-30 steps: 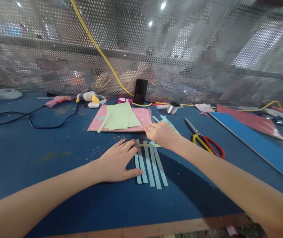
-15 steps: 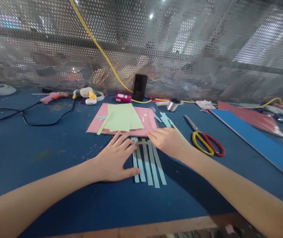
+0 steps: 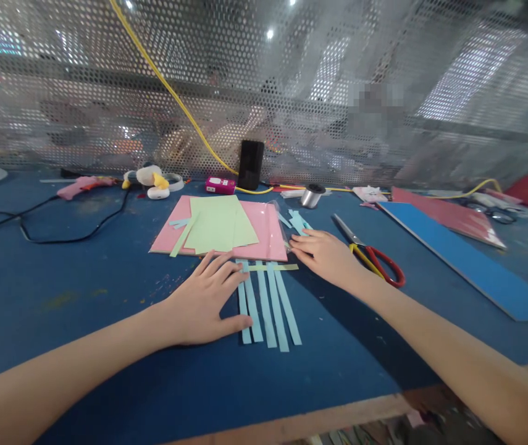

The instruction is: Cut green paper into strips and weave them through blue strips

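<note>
Several pale blue paper strips (image 3: 268, 303) lie parallel on the blue mat, with a thin green paper strip (image 3: 273, 267) laid across them near their top ends. My left hand (image 3: 203, 303) rests flat with spread fingers, its fingertips on the leftmost strips. My right hand (image 3: 323, 256) lies open just right of the green strip's end, touching the mat and holding nothing. Above both hands, pale green paper sheets (image 3: 212, 225) sit on a pink sheet (image 3: 268, 232). Loose blue strips (image 3: 298, 221) lie by its right edge.
Scissors with red and yellow handles (image 3: 375, 262) lie right of my right hand. Further right are a blue board (image 3: 467, 266) and a red sheet (image 3: 449, 216). A pink glue gun (image 3: 83, 186), black cable (image 3: 60, 235), spool (image 3: 312, 196) and black phone (image 3: 251, 164) stand before a perforated metal screen (image 3: 83, 80).
My right hand has moved right, off the strips, and the whole green crosswise strip now shows. My left hand stays on the strips. The view has shifted slightly.
</note>
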A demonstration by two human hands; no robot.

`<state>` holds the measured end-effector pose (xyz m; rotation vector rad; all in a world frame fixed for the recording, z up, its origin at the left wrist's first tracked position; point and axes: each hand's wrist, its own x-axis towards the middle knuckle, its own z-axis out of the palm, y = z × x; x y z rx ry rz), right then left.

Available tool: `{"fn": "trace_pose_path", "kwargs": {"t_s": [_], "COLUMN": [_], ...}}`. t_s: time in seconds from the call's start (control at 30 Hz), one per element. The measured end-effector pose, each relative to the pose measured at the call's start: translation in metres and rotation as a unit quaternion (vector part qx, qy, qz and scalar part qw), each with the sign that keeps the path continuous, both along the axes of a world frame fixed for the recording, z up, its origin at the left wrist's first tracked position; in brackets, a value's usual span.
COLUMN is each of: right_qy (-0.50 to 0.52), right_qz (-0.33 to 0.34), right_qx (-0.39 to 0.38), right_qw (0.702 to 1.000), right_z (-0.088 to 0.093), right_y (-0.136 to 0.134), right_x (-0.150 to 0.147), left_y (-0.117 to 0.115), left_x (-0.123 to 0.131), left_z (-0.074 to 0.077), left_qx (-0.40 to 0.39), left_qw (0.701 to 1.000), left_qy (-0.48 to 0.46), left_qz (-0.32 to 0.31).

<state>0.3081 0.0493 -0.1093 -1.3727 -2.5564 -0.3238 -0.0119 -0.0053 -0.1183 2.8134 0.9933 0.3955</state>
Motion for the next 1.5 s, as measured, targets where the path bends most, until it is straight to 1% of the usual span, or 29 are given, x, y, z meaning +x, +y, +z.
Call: {"fn": "trace_pose_path", "kwargs": {"t_s": [0.07,0.17,0.23,0.33,0.43,0.53,0.6,0.7,0.8,0.93,1.03,1.17,1.27,1.33,1.43,1.5], "right_qy": [0.014,0.036,0.037,0.022,0.003,-0.006,-0.001,0.023,0.056,0.107,0.169,0.249,0.274,0.278,0.296,0.320], "right_qz": [-0.023,-0.107,-0.167,-0.220,-0.262,-0.295,-0.301,-0.280,-0.252,-0.258,-0.276,-0.285,-0.278,-0.278,-0.290,-0.299], "right_qx": [-0.009,-0.059,-0.077,-0.105,-0.137,-0.140,-0.116,-0.074,-0.077,-0.082,-0.107,-0.213,-0.278,-0.293,-0.293,-0.297], "right_qw": [1.000,0.992,0.982,0.970,0.955,0.945,0.947,0.957,0.963,0.957,0.940,0.901,0.878,0.871,0.862,0.848], "right_z": [0.001,0.006,0.010,0.017,0.026,0.034,0.037,0.036,0.030,0.025,0.027,0.031,0.033,0.034,0.034,0.032], "right_y": [-0.002,-0.002,0.000,0.003,0.007,0.012,0.017,0.032,0.050,0.070,0.074,0.067,0.060,0.057,0.057,0.058], "right_x": [-0.003,-0.012,-0.019,-0.023,-0.017,-0.007,-0.005,-0.014,-0.030,-0.040,-0.040,-0.047,-0.059,-0.065,-0.068,-0.067], "left_y": [0.000,0.000,0.000,0.000,0.000,0.000,0.000,0.000,-0.001,-0.002,-0.002,-0.001,-0.001,-0.002,-0.002,-0.002], "left_x": [0.000,0.001,0.001,0.000,0.000,-0.001,-0.001,-0.001,0.000,0.000,0.000,0.000,0.001,0.001,0.001,0.001], "left_z": [0.000,0.000,0.000,0.000,0.001,0.001,0.000,-0.001,0.001,0.004,0.004,0.002,0.002,0.003,0.004,0.004], "left_qx": [0.000,-0.004,-0.006,-0.008,-0.014,-0.014,-0.010,-0.009,-0.013,-0.017,-0.017,-0.023,-0.025,-0.022,-0.017,-0.016], "left_qw": [1.000,1.000,1.000,1.000,1.000,1.000,1.000,1.000,1.000,1.000,1.000,1.000,1.000,1.000,1.000,1.000], "left_qy": [0.000,0.000,0.000,0.000,-0.001,-0.002,-0.005,-0.008,-0.007,-0.004,-0.004,0.002,0.001,-0.001,0.000,0.002], "left_qz": [-0.002,-0.002,-0.002,-0.003,-0.002,-0.003,-0.004,-0.004,-0.005,-0.007,-0.006,-0.004,-0.004,-0.004,-0.006,-0.007]}}
